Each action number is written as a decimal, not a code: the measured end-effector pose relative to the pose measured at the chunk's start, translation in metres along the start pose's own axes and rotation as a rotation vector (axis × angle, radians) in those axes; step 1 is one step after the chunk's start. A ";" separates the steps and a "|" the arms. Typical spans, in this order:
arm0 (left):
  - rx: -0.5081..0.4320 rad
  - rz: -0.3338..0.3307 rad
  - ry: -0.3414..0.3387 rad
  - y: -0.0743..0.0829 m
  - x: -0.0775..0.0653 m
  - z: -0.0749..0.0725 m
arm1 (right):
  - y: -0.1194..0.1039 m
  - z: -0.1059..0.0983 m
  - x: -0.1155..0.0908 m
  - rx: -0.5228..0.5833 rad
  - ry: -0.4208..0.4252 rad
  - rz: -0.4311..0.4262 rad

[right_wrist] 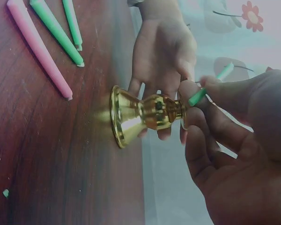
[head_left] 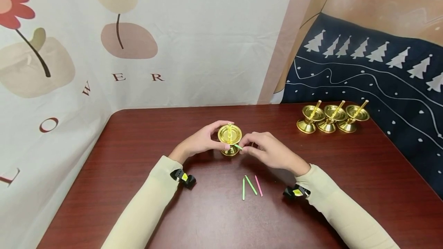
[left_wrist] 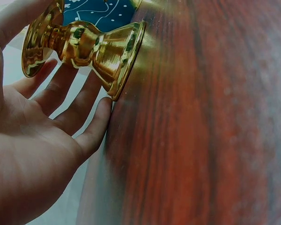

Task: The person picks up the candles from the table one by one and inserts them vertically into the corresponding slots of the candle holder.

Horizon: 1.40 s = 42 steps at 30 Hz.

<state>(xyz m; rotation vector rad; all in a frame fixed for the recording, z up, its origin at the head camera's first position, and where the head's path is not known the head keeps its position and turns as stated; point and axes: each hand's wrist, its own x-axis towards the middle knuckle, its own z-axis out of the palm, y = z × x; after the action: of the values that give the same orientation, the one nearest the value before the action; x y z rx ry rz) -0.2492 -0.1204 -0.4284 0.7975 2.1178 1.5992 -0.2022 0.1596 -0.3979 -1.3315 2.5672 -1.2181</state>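
1. Green stick (head_left: 238,146) and gold holder (head_left: 224,136) are together around the middle of the dark red table (head_left: 121,145), towards its far edge. The stick slants at the holder's right side, by the bowl; whether the two touch, I cannot tell.
2. The left hand (head_left: 205,139) grips the holder from the left, thumb on the near side below the bowl, fingers round the far side.
3. The right hand (head_left: 266,149) pinches the stick between thumb and finger, with an end poking out on each side of the pinch.
4. The holder looks like polished metal: probably stiff, fairly weighty for its size and a little slippery. Its narrow waist between bowl and foot should give the surest hold. A gold rod (head_left: 230,130) stands upright in the bowl; it seems a poor place to grab.
5. The stick looks light and thin, perhaps waxy, so it could snap or roll under a hard squeeze; a gentle pinch near mid-length should suit.
6. Nearer, slightly right, lie two green sticks (head_left: 243,189) and a pink stick (head_left: 258,186). Three more holders (head_left: 306,126) stand far right.
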 end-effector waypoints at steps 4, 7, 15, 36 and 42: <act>-0.001 0.009 0.001 -0.001 -0.001 0.000 | 0.001 -0.002 0.000 0.056 0.057 0.057; -0.012 0.008 -0.001 -0.002 -0.001 0.000 | 0.002 -0.002 0.000 0.094 0.104 0.081; -0.036 0.004 -0.010 -0.004 0.001 0.000 | -0.002 -0.005 0.010 0.137 0.248 0.111; -0.076 -0.051 -0.022 -0.002 -0.001 -0.001 | -0.011 0.003 0.052 0.257 0.427 0.137; -0.067 -0.052 -0.021 -0.001 -0.002 -0.002 | -0.010 0.007 0.055 0.279 0.427 0.096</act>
<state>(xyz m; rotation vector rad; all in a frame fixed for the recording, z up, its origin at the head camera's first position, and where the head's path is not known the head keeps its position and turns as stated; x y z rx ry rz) -0.2493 -0.1235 -0.4284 0.7281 2.0427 1.6184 -0.2279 0.1135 -0.3789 -0.9667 2.5341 -1.9311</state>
